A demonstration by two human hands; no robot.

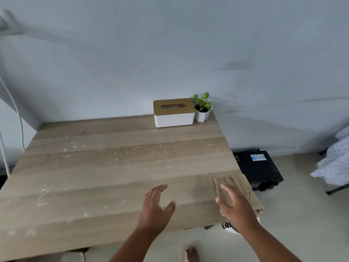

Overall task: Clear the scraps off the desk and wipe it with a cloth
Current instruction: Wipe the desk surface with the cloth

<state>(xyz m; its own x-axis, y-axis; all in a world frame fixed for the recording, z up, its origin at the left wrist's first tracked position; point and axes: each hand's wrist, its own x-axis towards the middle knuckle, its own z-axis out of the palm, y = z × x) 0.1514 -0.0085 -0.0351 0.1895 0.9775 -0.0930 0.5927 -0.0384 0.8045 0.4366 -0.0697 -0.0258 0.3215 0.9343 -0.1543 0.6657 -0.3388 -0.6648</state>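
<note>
Now I see pale scraps scattered like crumbs and dust across the wooden desk, thickest toward its left edge and middle. My cloth, beige and folded, lies at the near right corner. My right hand rests on it, fingers spread and straight. My left hand hovers over the near edge, fingers apart, holding nothing. At the far right corner a white tissue box with a wooden lid stands beside a white pot holding a small green plant.
</note>
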